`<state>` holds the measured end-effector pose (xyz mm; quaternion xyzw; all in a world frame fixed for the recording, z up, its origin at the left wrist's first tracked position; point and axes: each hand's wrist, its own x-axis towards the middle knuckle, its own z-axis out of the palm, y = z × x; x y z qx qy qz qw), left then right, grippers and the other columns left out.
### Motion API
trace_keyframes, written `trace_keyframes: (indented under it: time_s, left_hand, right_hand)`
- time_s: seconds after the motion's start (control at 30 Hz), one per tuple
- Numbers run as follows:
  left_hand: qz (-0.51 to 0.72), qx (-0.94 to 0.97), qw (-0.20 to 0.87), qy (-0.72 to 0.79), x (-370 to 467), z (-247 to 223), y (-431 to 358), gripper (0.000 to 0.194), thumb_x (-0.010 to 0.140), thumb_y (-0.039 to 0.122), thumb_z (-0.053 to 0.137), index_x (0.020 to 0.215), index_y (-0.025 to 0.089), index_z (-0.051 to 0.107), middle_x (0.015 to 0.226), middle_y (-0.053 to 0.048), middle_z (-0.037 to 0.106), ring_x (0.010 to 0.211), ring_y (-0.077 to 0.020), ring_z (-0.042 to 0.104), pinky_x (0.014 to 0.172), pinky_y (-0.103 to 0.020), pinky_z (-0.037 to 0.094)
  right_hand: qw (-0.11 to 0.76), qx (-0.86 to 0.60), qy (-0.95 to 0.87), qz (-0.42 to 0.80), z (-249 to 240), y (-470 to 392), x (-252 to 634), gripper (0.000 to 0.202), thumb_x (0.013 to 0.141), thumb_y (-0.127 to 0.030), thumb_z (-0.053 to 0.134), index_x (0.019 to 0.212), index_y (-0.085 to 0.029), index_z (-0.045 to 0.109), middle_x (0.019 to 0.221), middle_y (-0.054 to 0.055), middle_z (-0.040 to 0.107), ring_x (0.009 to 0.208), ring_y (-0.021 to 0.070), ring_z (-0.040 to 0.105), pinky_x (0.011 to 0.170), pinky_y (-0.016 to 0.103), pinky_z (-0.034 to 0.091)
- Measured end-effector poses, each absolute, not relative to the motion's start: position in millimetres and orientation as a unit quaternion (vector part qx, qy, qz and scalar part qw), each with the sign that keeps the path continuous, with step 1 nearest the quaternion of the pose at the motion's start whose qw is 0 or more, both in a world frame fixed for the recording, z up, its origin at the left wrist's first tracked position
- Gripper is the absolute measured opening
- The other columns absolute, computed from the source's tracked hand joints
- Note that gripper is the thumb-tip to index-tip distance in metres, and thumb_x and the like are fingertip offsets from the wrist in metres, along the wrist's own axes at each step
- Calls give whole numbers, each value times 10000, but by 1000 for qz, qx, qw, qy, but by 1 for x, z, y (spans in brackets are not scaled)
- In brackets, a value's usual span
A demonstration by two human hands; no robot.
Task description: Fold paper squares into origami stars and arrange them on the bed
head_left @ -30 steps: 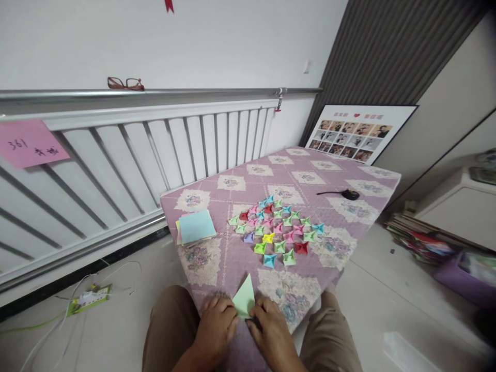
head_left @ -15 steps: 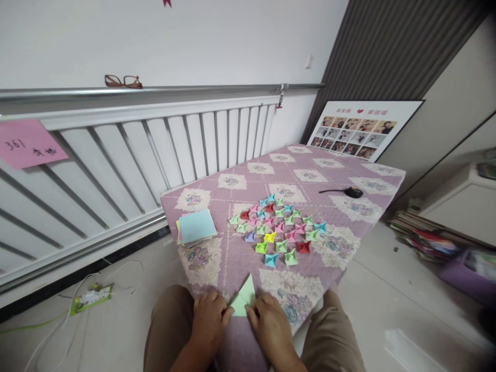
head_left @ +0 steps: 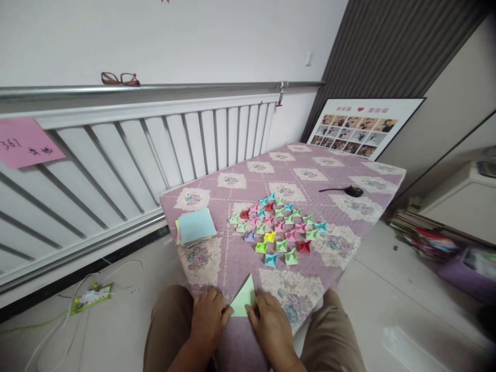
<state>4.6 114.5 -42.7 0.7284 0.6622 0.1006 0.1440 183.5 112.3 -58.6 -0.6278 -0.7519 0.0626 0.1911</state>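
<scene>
A light green paper (head_left: 244, 298), folded to a triangle, lies near the table's front edge with its tip pointing away from me. My left hand (head_left: 210, 316) is closed at its left corner, thumb and fingers pressed on the edge. On the other side my right hand (head_left: 271, 323) grips the right edge, with thumb and fingertips on the paper. Beyond the hands stand several small folded paper shapes (head_left: 281, 246) in green, pink, blue, red, yellow and purple. A stack of square paper (head_left: 197, 227), light blue on top, lies to the left.
The patterned tablecloth (head_left: 240, 181) covers the table. A black object with a thin handle (head_left: 353, 191) lies at the right. Behind are a radiator (head_left: 194, 139) and a photo board (head_left: 349, 129). A power strip (head_left: 91, 299) is on the floor.
The crease lines seen on the green paper earlier no longer show; its face now looks plain. Both hands stay at its edges. The camera view has shifted slightly.
</scene>
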Motion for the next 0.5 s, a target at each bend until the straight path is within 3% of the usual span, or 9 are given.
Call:
trace_keyframes:
  time_s: [0.17,0.3,0.5]
  left_hand:
    - [113,739,135,650,-1,-50,112,78,861,222,562,853,214,639,926,-12,629,908,-204,537,828,-352,325]
    - [107,805,82,578,7,-58,108,226,893,215,551,1093,300,612,1126,-1,624,1013,-212,525,878,-373,320]
    - [91,851,53,515,20,-74,96,293,923,240,516,1201,315,565,1221,-3,607,1082,-206,516,891,-368,337]
  right_hand:
    - [208,-623,-749,88,-57,113,185,94,819,-186,595,744,-220,551,803,30,590,794,208,557,706,307,411]
    - [207,-623,-747,100,-56,113,186,113,818,-181,593,724,-219,545,796,32,591,793,210,554,705,308,411]
    - [206,-626,-745,109,-57,111,186,77,837,-199,559,764,-219,571,803,41,605,812,224,567,725,325,427]
